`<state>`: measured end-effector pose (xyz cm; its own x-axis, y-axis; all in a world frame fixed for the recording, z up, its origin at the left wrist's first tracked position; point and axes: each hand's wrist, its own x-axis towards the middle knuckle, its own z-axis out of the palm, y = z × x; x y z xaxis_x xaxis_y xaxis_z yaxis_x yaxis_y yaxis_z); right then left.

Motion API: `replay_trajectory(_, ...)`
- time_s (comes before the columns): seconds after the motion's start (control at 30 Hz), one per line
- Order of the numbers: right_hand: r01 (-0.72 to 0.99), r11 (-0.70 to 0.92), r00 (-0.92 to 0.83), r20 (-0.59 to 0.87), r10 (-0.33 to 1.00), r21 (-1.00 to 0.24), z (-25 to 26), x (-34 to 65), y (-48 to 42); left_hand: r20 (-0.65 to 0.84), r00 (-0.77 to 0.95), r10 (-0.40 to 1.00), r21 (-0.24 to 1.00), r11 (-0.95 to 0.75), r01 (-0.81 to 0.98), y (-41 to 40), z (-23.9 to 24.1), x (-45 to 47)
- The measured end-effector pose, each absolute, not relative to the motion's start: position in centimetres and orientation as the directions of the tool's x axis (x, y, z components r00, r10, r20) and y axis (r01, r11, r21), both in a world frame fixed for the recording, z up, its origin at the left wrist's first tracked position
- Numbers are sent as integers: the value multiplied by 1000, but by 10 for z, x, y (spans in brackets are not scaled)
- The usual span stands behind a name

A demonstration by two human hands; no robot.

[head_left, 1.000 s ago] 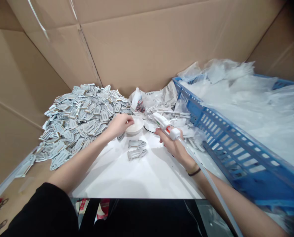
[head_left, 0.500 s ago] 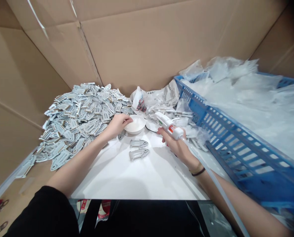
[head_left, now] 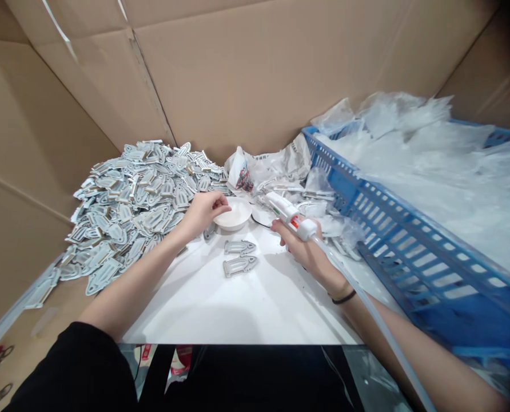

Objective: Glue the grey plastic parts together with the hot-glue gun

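On a table (head_left: 203, 312), my right hand (head_left: 304, 250) is wrapped around a white glue gun (head_left: 286, 210). My left hand (head_left: 204, 212) curls over the left side of a white bowl (head_left: 240, 214); I cannot tell whether it pinches anything. Two flat grey pieces (head_left: 243, 264) lie nearer me.

The person's left forearm (head_left: 139, 280) is slanting forward and inward, bare below the elbow, and the left hand (head_left: 206, 212) is showing me its back, fingers bending downward; thumb and fingertips are sitting close together, though from here I'm not making out whether they are pinching anything. The right forearm (head_left: 409, 335), also bare, is angling in from the other side, its wrist (head_left: 338, 283) lying nearly straight. The right hand (head_left: 304, 252) is curling into a grasp. Both hands are staying apart, in front of the body.
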<state>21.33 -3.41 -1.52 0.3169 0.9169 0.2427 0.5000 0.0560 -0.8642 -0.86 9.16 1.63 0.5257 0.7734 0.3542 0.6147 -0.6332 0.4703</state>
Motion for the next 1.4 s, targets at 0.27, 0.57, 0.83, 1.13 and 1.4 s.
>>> replay_trajectory(0.27, 526, 61, 309, 257, 916, -848, -17, 213, -34, 313, 564, 764, 416, -644, 642, 96, 13, -8)
replay_trajectory(0.57, 533, 66, 306, 265, 914, -844, -19, 214, -32, 245, 375, 894, 749, -420, 512, 58, 9, 0)
replay_trajectory(0.83, 543, 66, 280, 255, 925, -837, -22, 213, -32, 13, 359, 933, 793, -228, 565, 16, -10, 2)
replay_trajectory(1.13, 545, 69, 282, 260, 923, -836, -23, 214, -32, 36, 393, 919, 521, -353, 777, 14, -15, -2)
replay_trajectory(1.4, 561, 84, 277, 283, 918, -823, -31, 215, -31, -12, 441, 897, 513, -373, 773, 17, -11, -7)
